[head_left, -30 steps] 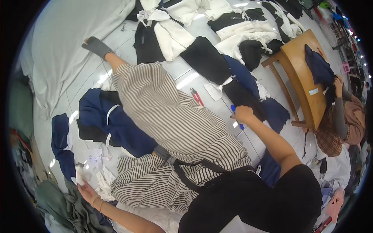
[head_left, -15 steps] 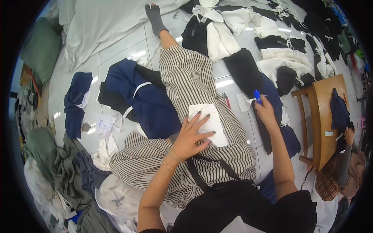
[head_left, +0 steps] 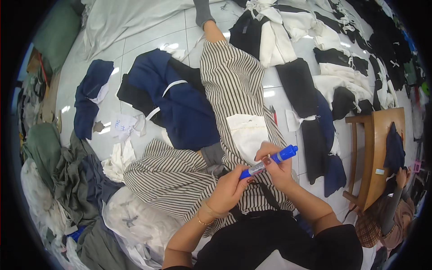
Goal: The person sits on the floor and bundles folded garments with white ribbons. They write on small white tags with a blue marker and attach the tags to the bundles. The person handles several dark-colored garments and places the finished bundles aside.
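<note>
the left hand point(head_left: 228, 191) has its thumb and fingers drawn together round the lower end of a blue marker point(head_left: 258, 168), and the right hand point(head_left: 279, 168) curls its fingers round it nearer the upper end, so it sits aslant between them. just beyond, a white cloth piece point(head_left: 249, 134) lies on the striped trousers point(head_left: 231, 85). a navy garment point(head_left: 191, 110) lies to the left on the tiled floor point(head_left: 150, 40), a black garment point(head_left: 297, 85) to the right; farther right, a wooden tabletop point(head_left: 380, 155) carries a dark blue cloth point(head_left: 394, 146)

Held a blue marker point(head_left: 257, 169) between left hand point(head_left: 227, 190) and right hand point(head_left: 280, 174); sat on tiled floor point(head_left: 155, 33) with white cloth point(head_left: 248, 134) lying over striped trousers point(head_left: 230, 72).
</note>
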Available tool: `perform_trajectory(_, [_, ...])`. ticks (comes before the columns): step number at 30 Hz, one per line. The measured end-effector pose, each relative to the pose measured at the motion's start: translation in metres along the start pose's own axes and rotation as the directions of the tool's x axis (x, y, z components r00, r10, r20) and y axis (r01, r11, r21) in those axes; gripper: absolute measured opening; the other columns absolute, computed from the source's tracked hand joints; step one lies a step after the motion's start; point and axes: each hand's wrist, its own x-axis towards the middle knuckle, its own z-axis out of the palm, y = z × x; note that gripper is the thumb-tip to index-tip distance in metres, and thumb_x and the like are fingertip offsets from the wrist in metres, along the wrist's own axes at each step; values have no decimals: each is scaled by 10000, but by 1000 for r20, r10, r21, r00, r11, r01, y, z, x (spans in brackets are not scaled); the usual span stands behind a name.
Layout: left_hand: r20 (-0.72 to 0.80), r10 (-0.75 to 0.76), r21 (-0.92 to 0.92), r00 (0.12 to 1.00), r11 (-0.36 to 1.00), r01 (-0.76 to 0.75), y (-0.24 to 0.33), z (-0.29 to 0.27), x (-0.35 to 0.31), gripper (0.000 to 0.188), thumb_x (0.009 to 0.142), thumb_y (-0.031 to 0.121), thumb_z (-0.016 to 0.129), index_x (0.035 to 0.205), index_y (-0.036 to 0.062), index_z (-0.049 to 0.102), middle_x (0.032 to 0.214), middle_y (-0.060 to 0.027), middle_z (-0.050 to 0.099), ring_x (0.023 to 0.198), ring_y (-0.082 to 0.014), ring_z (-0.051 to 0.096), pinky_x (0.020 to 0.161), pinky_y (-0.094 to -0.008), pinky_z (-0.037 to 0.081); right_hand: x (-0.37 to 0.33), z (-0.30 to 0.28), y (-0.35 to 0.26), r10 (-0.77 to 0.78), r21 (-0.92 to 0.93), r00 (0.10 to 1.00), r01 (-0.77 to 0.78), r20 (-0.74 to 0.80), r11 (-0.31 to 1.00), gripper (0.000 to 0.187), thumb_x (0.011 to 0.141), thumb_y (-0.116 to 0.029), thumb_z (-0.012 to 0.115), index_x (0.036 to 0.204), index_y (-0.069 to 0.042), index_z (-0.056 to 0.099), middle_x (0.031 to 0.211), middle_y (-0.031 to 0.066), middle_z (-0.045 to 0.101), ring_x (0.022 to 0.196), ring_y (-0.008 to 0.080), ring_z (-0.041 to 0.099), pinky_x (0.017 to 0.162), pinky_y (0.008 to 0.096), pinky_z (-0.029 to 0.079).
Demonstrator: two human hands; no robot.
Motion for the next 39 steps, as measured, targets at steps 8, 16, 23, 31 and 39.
perform_trajectory(8, [1,103,140,995,985,-102,17,-3,-19,312,952,198,583,1199,26,497,927,-197,634,865,-381,633,724,-433,491,1,-6,-25,217,-69,944,-206,249,976,131,836,-86,711,812,-2,613,721,2,600,650,40,522,574,204,385])
perform_trajectory(16, [193,78,58,978,994,-91,29,-24,-32,190,986,177,495,1089,22,455,851,-206,595,771,-416,594,649,-465,450,3,-5,-34,-42,-106,974,67,222,992,191,754,-77,747,693,-20,575,676,28,573,629,93,526,590,252,427])
perform_trajectory(23, [95,-68,15,993,998,67,-17,-46,-60,120,983,134,495,1042,30,494,862,-170,543,790,-343,560,715,-397,446,21,-182,-124,-395,119,759,521,-518,845,236,948,-244,607,1060,-36,614,995,98,664,752,149,571,667,281,476])
perform_trajectory(31, [-255,314,299,915,925,-234,-31,-5,36,266,887,170,634,1120,57,576,997,-139,493,894,-287,503,807,-373,415,42,-30,10,-279,-577,904,45,-324,816,210,939,-52,620,1110,-28,500,944,87,615,831,113,579,768,249,479])
perform_trajectory(39, [-292,386,668,875,737,-102,-58,-2,72,651,778,446,727,1356,191,569,1027,-116,464,965,-285,463,826,-398,374,47,-26,59,-246,-629,906,-27,-344,777,330,821,91,641,1073,-51,481,910,28,472,789,111,472,743,233,419])
